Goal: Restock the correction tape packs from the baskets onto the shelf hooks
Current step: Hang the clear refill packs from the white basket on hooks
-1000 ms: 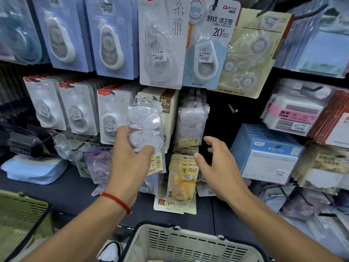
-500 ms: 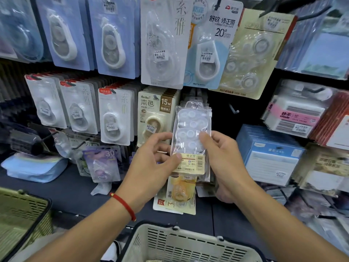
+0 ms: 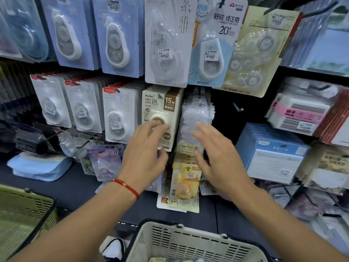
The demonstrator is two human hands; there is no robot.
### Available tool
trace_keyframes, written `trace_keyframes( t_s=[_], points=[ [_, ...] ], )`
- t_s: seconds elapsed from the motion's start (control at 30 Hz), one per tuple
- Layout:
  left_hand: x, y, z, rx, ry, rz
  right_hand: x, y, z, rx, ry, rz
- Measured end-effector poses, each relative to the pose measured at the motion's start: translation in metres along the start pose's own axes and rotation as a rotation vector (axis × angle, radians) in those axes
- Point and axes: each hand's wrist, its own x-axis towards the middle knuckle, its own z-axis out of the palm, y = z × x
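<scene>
Both hands have let go: the clear pack (image 3: 196,120) now hangs just above the open right hand (image 3: 215,157); the left hand (image 3: 145,156) is spread empty beside it.

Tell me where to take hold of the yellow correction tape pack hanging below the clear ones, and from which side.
Pinch the yellow correction tape pack by its flat card edges, just under the hang hole, coming straight from the front. It hangs upright facing you; the bulging blister in the middle looks slippery, and the right hand already partly covers its right edge, so the left edge is freer.
</scene>
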Motion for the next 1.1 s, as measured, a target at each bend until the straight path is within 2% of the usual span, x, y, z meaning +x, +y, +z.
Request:
trace_keyframes(
  t_s=[0.07, 0.13, 0.27, 0.53, 0.6, 0.7, 0.77, 0.83, 0.93, 1.0, 1.03, 1.1],
  points=[
    [0.007, -0.006, 0.002, 0.119, -0.05, 0.051, 0.01, 0.005, 0.017, -0.163, -0.142, -0.091],
    [0.011, -0.01, 0.007, 0.177, -0.111, 0.046, 0.025, 0.012, 0.034, -0.279, -0.271, -0.018],
    [0.009, -0.019, 0.014, 0.132, -0.112, 0.031, 0.059, 0.036, 0.055, -0.352, -0.357, 0.05],
    [0.004, -0.027, 0.017, 0.105, -0.133, 0.084, 0.066, 0.055, 0.066, -0.343, -0.357, 0.072],
    [-0.001, -0.027, 0.015, 0.14, -0.131, 0.093, 0.054, 0.049, 0.063, -0.286, -0.347, 0.105],
    [-0.024, -0.033, 0.016, 0.178, -0.157, 0.139, 0.016, 0.047, 0.05, -0.098, -0.217, 0.17],
    [-0.051, -0.046, 0.025, 0.229, -0.333, 0.163, -0.014, 0.048, 0.041, 0.025, -0.175, 0.219],
    [-0.086, -0.06, 0.037, 0.274, -0.631, 0.151, -0.042, 0.046, 0.037, 0.181, -0.254, 0.305],
    [-0.143, -0.08, 0.058, 0.373, -1.034, 0.134, -0.094, 0.029, 0.059, 0.417, -0.6, 0.4],
    [-0.177, -0.089, 0.074, 0.418, -1.238, 0.114, -0.139, 0.007, 0.089, 0.44, -0.884, 0.401],
    [-0.191, -0.092, 0.081, 0.43, -1.29, 0.107, -0.164, -0.006, 0.108, 0.42, -1.007, 0.393],
    [-0.209, -0.094, 0.089, 0.434, -1.285, 0.07, -0.211, -0.04, 0.146, 0.361, -1.191, 0.422]
  ],
)
